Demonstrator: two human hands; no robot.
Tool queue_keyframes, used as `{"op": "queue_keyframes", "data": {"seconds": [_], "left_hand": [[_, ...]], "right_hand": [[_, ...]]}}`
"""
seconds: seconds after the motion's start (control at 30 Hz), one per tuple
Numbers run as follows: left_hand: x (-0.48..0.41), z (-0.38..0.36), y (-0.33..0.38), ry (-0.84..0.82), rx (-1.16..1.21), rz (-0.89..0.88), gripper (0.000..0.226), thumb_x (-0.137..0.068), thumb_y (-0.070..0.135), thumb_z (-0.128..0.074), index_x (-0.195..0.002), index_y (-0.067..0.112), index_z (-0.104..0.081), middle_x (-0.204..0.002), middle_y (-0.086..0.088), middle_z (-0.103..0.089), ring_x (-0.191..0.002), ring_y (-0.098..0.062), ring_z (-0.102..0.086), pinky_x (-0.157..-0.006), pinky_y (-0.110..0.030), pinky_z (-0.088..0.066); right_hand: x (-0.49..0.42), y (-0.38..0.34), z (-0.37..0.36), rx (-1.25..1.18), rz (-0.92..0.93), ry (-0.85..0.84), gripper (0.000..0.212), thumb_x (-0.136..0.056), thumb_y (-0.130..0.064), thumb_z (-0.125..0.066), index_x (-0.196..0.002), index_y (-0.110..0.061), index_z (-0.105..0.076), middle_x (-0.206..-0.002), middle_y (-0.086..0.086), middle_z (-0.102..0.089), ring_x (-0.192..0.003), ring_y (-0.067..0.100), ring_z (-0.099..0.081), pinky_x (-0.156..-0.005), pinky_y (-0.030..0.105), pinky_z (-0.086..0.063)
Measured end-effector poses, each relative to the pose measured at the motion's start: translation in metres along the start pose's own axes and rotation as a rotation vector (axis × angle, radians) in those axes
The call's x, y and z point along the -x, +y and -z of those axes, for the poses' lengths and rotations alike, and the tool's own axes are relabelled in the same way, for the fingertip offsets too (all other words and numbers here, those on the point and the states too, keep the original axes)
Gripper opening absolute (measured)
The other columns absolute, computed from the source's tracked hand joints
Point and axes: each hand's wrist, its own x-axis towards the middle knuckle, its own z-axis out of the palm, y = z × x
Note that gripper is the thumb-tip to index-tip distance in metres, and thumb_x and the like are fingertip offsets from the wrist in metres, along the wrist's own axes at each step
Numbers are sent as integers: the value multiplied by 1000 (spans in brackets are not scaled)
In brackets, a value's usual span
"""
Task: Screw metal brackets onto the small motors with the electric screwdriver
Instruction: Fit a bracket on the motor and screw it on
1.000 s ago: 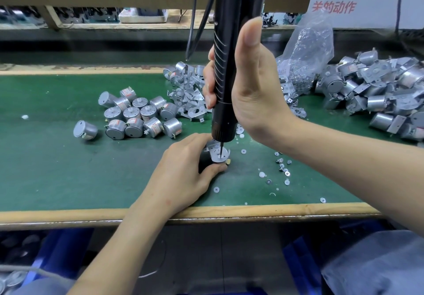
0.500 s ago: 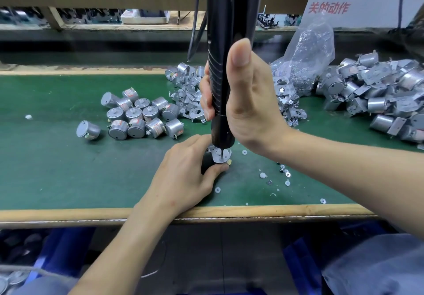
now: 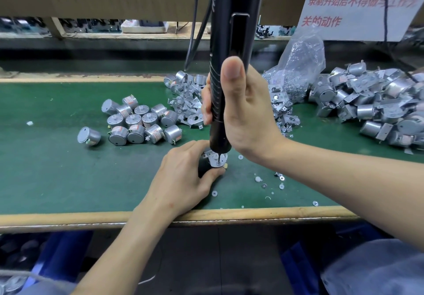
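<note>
light: bright, even, seemingly overhead | shadows: soft | edges: wide-angle bowing | lower corners: blurred

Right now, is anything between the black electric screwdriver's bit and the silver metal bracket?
Nothing visible does. The black electric screwdriver in the right hand rests its bit directly on the silver metal bracket; the left hand grips it from the side.

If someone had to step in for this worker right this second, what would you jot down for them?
Right hand grips the electric screwdriver upright, with its bit on the bracket.
Left hand grips the dark base beneath that bracket, on the green mat.
Bare motors lie to the left, loose brackets lie behind them, and bracketed motors are piled far right.
Done: that right-hand pile, it seems. Left: this screw, then the bare motors.
</note>
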Motion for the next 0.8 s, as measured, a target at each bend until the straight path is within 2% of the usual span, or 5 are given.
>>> {"op": "queue_keyframes", "data": {"seconds": [0.27, 0.37, 0.5, 0.63, 0.8], "left_hand": [[0, 0, 1, 13, -21, -11, 29, -81, 40, -77, -102, 32, -59, -82, 24, -52, -68, -3, -45, -66, -24, -35], [0, 2, 1, 12, -16, -6, 39, -79, 40, -79, -112, 25, -64, -99, 16, -65, -72, -2, -49, -71, -20, -39], [0, 7, 7, 43, 8, -39, 41, -72, 31, -87, -107, 22, -68, -80, 28, -54, -74, 15, -51, -70, -2, -34], [1, 9, 17, 149, 45, -106, 41, -70, 26, -79, -109, 20, -67, -80, 32, -52, -72, 12, -50, -69, -2, -34], [0, 2, 34, 174, 59, -114, 42, -69, 24, -76, -110, 17, -67, -75, 27, -46, -69, 2, -49, -67, -5, -35]], "right_hand": [[5, 7, 17, 88, -29, -14, 50, -81, -67, -55, -88, -17, -52, -66, 7, -63, -59, 24, -65, -59, 36, -54], [18, 13, 42, 453, -152, -90, 30, -94, -55, -64, -98, -25, -63, -74, -5, -69, -71, 12, -66, -69, 27, -52], [33, 18, 65, 976, -424, -290, 37, -95, -57, -63, -94, -22, -74, -83, -8, -74, -76, 5, -65, -69, 28, -51], [47, 13, 70, 643, -718, -363, 27, -97, -51, -64, -108, -26, -66, -83, 4, -78, -66, 23, -67, -59, 30, -49], [54, 1, 83, 301, -764, -293, 18, -96, -26, -71, -112, -19, -65, -89, 3, -75, -70, 9, -67, -59, 23, -51]]}}
